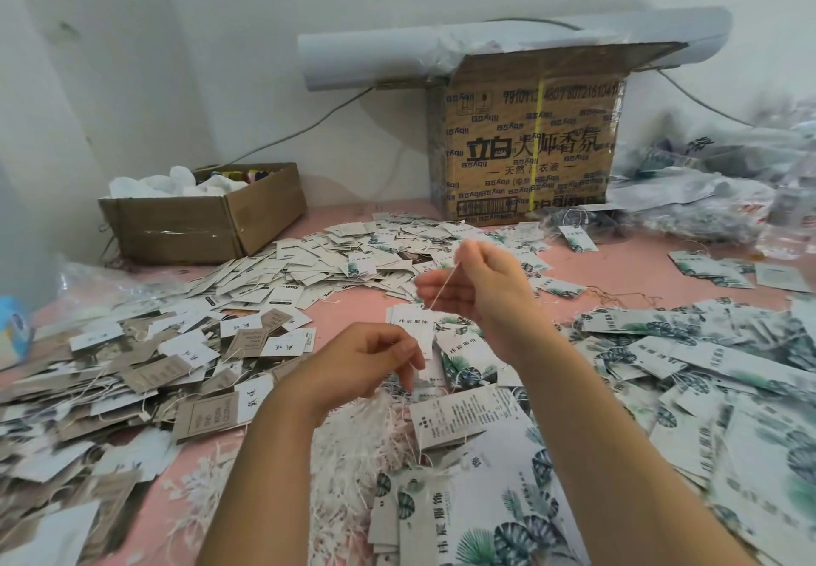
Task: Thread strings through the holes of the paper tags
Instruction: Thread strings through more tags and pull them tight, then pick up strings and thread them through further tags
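A thin pale string (444, 283) is pinched at its upper end by the thumb and forefinger of the right hand (485, 287), which is raised above the table. The string slants down and leftward across that hand's other fingers (430, 289), which are stretched out loosely toward the left. Its lower end meets the top edge of a white paper tag (408, 327) printed with dark characters.

Just below, the left hand (371, 358) has its fingers curled tight, the tips (408, 378) pointing down at that tag's lower edge. Whether they actually grip the tag or only overlap it cannot be told.

Under the left wrist lies a bundle of white strings (362, 437), frayed and tangled, on the pink cloth (344, 314). Leaf-printed tags (706, 367) are heaped to the right and toward the camera. Brown and white tags (141, 371) spread to the left, many with strings already on them. A further heap of white tags (335, 265) lies beyond the hands.

At the back stand an open cardboard box (207, 223) on the left and a tall printed carton (530, 141), with a white paper roll (397, 53) on top of the carton.
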The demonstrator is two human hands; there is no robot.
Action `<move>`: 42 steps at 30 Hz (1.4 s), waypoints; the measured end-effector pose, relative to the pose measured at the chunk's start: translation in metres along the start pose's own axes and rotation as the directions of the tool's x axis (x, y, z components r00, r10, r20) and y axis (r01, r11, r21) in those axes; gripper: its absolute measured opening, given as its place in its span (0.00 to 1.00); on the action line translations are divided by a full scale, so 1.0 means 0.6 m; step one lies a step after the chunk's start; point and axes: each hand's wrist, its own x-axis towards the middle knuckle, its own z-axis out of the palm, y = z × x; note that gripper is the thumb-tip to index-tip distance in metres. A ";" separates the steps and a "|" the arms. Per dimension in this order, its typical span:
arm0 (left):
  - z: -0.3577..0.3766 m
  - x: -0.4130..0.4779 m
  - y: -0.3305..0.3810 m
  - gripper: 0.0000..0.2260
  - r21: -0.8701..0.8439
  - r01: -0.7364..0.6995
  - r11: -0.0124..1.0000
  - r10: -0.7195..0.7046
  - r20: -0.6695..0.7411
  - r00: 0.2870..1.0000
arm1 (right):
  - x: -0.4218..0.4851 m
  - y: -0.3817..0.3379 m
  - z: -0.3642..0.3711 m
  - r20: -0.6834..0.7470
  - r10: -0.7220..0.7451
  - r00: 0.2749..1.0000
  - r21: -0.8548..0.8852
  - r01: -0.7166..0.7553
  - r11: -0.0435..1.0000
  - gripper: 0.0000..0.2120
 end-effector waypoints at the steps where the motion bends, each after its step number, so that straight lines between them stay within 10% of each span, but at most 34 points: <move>1: 0.001 0.002 -0.003 0.11 0.005 -0.003 1.000 0.003 -0.016 1.000 | 0.000 -0.001 -0.001 -0.034 0.046 0.998 0.168 -0.039 0.985 0.13; 6: 0.009 0.010 -0.018 0.10 0.048 0.001 0.999 0.001 -0.031 1.000 | 0.008 0.001 -0.015 -0.245 0.161 0.956 0.463 -0.031 0.886 0.14; 13: 0.000 0.009 -0.030 0.10 0.008 0.045 0.999 -0.045 -0.001 0.999 | 0.014 0.009 -0.017 -0.439 0.013 0.899 0.265 0.116 0.957 0.07; 24: -0.005 0.013 -0.035 0.03 -0.007 0.047 0.999 -0.047 -0.149 0.988 | 0.010 0.002 -0.014 0.066 0.151 0.986 0.148 -0.159 0.976 0.14; 32: -0.014 0.010 -0.044 0.03 0.165 0.220 0.961 -0.184 -0.208 0.961 | 0.011 -0.017 -0.041 0.011 0.184 0.983 0.350 -0.176 0.920 0.12; 36: -0.016 0.009 -0.051 0.05 0.221 0.311 0.924 -0.265 -0.213 0.940 | 0.009 0.001 -0.042 -0.164 0.066 0.984 -0.207 -0.100 0.973 0.09; 42: -0.004 0.023 -0.069 0.10 0.340 0.285 0.896 -0.161 -0.350 0.923 | 0.018 0.075 -0.013 -0.086 0.168 0.982 -0.812 -0.167 0.559 0.19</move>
